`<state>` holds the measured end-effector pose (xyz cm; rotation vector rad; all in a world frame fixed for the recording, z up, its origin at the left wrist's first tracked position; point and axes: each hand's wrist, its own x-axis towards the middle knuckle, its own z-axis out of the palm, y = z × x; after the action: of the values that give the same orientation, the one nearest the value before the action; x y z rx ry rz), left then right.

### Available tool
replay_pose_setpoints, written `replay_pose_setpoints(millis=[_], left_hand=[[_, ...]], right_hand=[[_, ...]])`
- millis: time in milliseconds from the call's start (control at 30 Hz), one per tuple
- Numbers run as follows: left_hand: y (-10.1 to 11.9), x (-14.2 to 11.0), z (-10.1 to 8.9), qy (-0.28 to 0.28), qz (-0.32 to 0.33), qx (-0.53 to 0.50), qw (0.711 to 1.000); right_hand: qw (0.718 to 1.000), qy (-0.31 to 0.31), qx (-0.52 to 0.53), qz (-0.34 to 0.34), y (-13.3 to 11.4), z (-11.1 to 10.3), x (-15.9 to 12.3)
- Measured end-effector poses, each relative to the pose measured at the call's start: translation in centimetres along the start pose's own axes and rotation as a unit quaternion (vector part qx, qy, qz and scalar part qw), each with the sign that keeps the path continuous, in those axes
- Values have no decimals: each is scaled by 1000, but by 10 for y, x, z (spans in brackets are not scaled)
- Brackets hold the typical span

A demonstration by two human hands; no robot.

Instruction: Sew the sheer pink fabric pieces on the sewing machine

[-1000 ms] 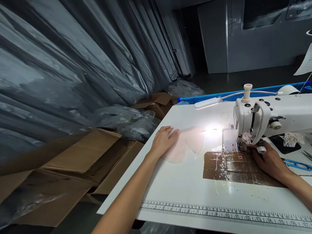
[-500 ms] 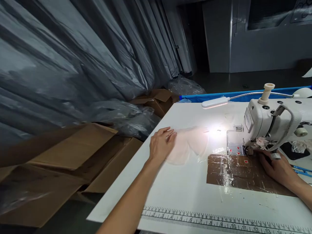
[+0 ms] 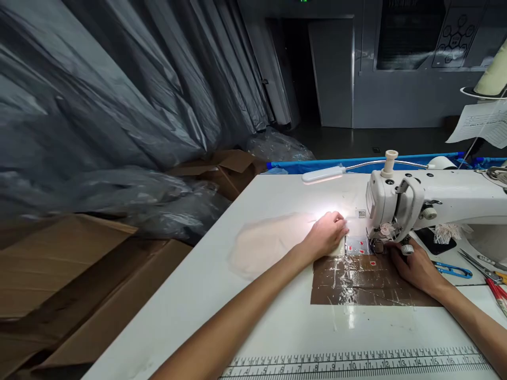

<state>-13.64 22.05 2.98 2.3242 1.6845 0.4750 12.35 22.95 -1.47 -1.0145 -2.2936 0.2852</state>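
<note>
A white sewing machine (image 3: 447,192) stands on the right of the table, with a small pale lace piece (image 3: 386,229) at its head. Pale sheer fabric (image 3: 269,243) lies flat to the left, its outline faint under the lamp's glare. My left hand (image 3: 328,232) is closed at the fabric's right end, left of the needle area, fingers curled together on its edge. My right hand (image 3: 414,266) rests beside the presser foot, over brown taped sheeting (image 3: 356,282). Its fingertips are hidden behind the machine head.
A lit lamp (image 3: 324,174) on a bent arm hangs over the table. Blue thread snips (image 3: 452,269), red-handled scissors (image 3: 495,290) and white lace (image 3: 447,233) lie on the right. A printed ruler (image 3: 356,365) runs along the front edge. Open cardboard boxes (image 3: 99,285) stand left.
My left hand has gone from lying spread on the fabric's left part to closing near the needle area. The fabric's outline has changed. My right hand stays by the presser foot; the view has turned right.
</note>
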Motion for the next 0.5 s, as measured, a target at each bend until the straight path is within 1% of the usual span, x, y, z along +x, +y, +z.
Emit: replay_pose_setpoints(millis=[67,100,133,167,200,233,267,333,367,400,433,500], left_hand=[[25,-13,-2,-41,17,-28,999],[37,-24,-4,-84,44,-58,994],[48,-37,-8,-172,103,-127,971],[56,-48,-12,-249,161,-180,938],[62,-58,-18,-266,175,-200,926],[63,-64,-24,-255,173,-204,929],[61,-66,-30,-225,160,-192,942],[46,-57,-39,-135,109,-123,977],[36,-46,-41,-76,73,-65,992],[26,-33,-41,-36,47,-15,998],[17,-17,-38,-13,26,16,999],[4,16,-28,0,16,37,999]], right_hand=[[1000,4,18,1,-1,-2,0],[1000,3,29,1,-2,-3,0],[999,3,38,0,-2,-4,0],[999,2,47,-1,-2,-5,0],[999,-1,54,-2,-2,-5,0],[998,-5,59,2,-2,-5,0],[998,-9,63,8,-3,-6,0],[997,-16,70,23,-3,-6,0],[997,-18,72,25,-4,-7,0],[997,-17,73,23,-5,-7,0],[997,-13,74,18,-5,-8,-1],[997,3,71,0,-6,-8,-1]])
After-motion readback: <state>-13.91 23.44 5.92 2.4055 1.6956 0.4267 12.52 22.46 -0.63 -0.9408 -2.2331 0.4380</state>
